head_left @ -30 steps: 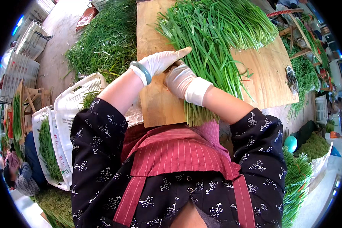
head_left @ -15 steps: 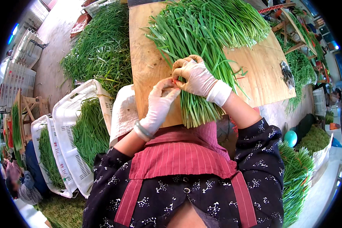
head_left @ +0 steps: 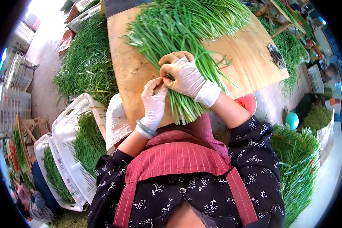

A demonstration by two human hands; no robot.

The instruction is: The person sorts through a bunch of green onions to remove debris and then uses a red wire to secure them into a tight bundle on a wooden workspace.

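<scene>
A bundle of long green chives (head_left: 184,108) lies across the near side of the wooden board (head_left: 135,72), its pale cut ends toward me. My gloved right hand (head_left: 183,76) rests over the bundle with its fingers curled. My gloved left hand (head_left: 154,104) is at the bundle's left side, thumb and fingers pinched together. Between the fingertips of both hands shows a small bit of red tie (head_left: 163,78); most of it is hidden by the gloves. A larger heap of chives (head_left: 224,15) covers the far part of the board.
White plastic crates (head_left: 64,125) holding greens stand at my left, before a floor heap of greens (head_left: 85,64). A dark crumpled item (head_left: 276,57) lies at the board's right edge. Red strands (head_left: 247,102) sit below it. More bundled greens (head_left: 296,167) and a teal ball (head_left: 292,121) are at right.
The fingers of both hands have drawn closer together around the red tie, and the left fingers are more tightly pinched. The whole view has shifted slightly.
</scene>
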